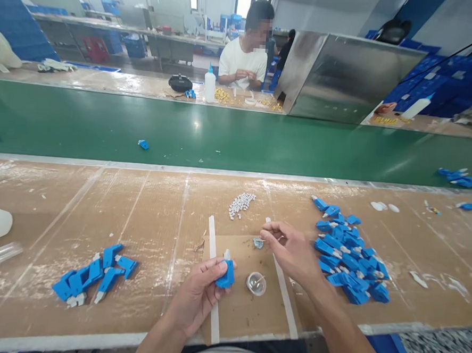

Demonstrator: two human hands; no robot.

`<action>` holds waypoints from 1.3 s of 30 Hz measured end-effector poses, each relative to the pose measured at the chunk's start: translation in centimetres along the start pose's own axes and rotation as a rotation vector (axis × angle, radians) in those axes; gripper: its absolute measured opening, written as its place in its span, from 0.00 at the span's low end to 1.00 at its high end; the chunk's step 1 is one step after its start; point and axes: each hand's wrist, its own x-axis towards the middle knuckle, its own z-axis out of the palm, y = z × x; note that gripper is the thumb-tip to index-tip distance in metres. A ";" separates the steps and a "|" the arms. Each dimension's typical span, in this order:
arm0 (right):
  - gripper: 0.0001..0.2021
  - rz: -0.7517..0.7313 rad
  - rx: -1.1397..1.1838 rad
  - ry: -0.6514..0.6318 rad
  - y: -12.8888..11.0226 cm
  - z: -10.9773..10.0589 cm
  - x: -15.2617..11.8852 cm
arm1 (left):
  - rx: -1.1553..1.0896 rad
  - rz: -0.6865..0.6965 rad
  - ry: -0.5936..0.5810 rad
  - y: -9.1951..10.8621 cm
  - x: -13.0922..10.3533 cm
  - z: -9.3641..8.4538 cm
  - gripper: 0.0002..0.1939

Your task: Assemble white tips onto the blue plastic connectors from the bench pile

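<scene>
My left hand is closed around a blue plastic part with a pale translucent tip pointing away from me. To its right, my right hand holds thumb and fingertips together in a pinch, close beside a small grey-blue dab on the cardboard mat. Whatever sits between those fingertips is too small to make out. A small clear cup stands on the mat between my hands, with a thin pale streak or stick inside. Farther off lies a heap of small light-grey pieces.
Blue parts with pale tips form a large pile at right and a smaller group at left. Beyond the table runs a green conveyor belt carrying several blue parts. Across it, a person works near a white bottle.
</scene>
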 end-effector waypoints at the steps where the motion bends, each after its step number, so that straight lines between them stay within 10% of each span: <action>1: 0.07 -0.023 -0.040 -0.007 0.2 0.3 1.5 | -0.011 0.002 0.003 0.0 0.0 -0.2 0.11; 8: 0.07 -0.172 -0.186 -0.065 1.0 3.6 7.9 | -0.062 -0.027 0.018 0.0 -0.1 -0.4 0.13; 21: 0.06 0.001 0.069 -0.103 0.3 4.7 9.0 | -0.176 -0.020 0.102 0.0 0.4 -0.1 0.19; 32: 0.17 0.379 1.070 -0.356 -6.2 -1.1 -0.3 | 0.037 0.176 -0.058 2.7 -0.9 4.2 0.20; 39: 0.14 0.285 1.082 -0.272 -7.0 -1.0 -3.9 | 0.127 0.173 -0.088 2.2 -1.5 5.7 0.16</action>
